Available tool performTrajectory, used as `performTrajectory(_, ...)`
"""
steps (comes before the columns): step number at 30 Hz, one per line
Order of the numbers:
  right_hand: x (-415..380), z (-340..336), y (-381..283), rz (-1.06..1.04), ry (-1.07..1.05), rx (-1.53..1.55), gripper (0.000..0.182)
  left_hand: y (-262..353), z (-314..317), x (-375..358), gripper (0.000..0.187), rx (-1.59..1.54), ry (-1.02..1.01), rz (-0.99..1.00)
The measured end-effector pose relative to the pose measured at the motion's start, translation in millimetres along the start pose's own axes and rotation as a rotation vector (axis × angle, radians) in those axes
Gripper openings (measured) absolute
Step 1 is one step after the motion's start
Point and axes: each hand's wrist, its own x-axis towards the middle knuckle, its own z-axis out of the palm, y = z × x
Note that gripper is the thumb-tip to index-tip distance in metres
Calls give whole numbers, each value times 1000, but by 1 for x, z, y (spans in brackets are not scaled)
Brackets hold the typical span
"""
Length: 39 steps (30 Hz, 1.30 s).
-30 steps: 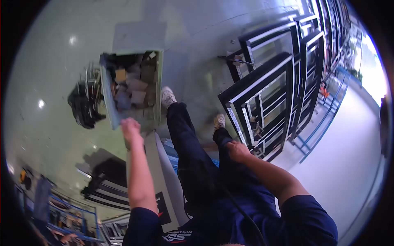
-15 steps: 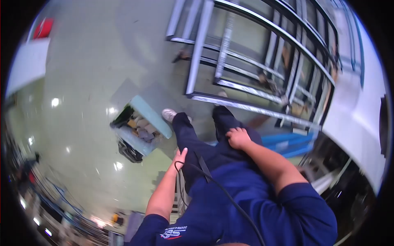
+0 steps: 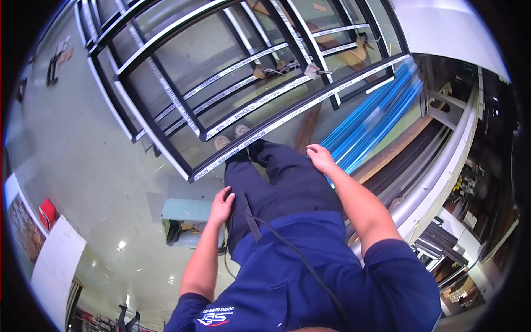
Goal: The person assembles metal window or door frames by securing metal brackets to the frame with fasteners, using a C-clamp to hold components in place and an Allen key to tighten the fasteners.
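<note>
My left hand (image 3: pixel 222 205) hangs beside my left thigh with its fingers loosely bent and apart, holding nothing. On the other side, my right hand (image 3: pixel 321 158) hangs by my right thigh, fingers apart and free of any object. In front of my legs stand black and silver metal frames (image 3: pixel 287 113) with printed tape along their bars. My shoes (image 3: pixel 222 142) show at the near bar of a frame. A black cable (image 3: pixel 298 252) runs down across my dark blue shirt.
Blue-wrapped profiles (image 3: pixel 370 122) lie at the right, next to a rack of long bars (image 3: pixel 406 166). A pale green bin (image 3: pixel 191 210) stands on the floor at my left. Further left are a red object (image 3: pixel 47 213) and a white panel (image 3: pixel 58 260).
The view has turned to the right, and the frames now span the area before my legs. My right hand has moved from the front of my thigh to its side.
</note>
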Motion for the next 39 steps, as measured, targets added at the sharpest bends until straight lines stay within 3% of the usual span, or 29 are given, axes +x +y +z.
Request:
performTrajectory(1,7,-8,20,75,50,128,34,25,-2,9,47,174,37,15)
performTrajectory(5,21,-48,63,306,101,544,33,50,20,51,48,87,33,14)
performTrajectory(11,127,-101,77,280,104,821,42,175,100,97,49,298,-138,59)
performTrajectory(12,155,-109,73,261,100,848,54,201,122,116,49,351,-146,81)
performTrajectory(14,214,-129,60,220,114,959,59,245,168,168,55,389,-198,66)
performTrajectory(16,249,-145,49,208,141,1199,69,275,221,230,57,438,-135,299)
performTrajectory(19,303,-165,38,223,110,1365,74,321,290,321,69,448,5,361)
performTrajectory(21,334,-165,43,155,144,1061,66,339,321,372,79,492,97,332)
performTrajectory(23,347,-167,40,19,346,561,47,341,341,418,92,622,165,320)
performTrajectory(25,352,-166,36,69,295,633,45,339,352,451,100,718,198,310)
performTrajectory(29,346,-165,46,-154,284,664,31,339,364,493,108,824,234,257)
performTrajectory(31,347,-167,51,-126,194,661,29,337,368,506,111,899,243,145)
performTrajectory(35,348,-187,49,-190,100,546,30,330,366,509,110,945,252,219)
performTrajectory(38,357,-215,42,-323,-217,-59,31,342,368,502,107,954,226,159)
performTrajectory(39,362,-220,36,-508,-237,-373,31,345,367,501,107,958,222,145)
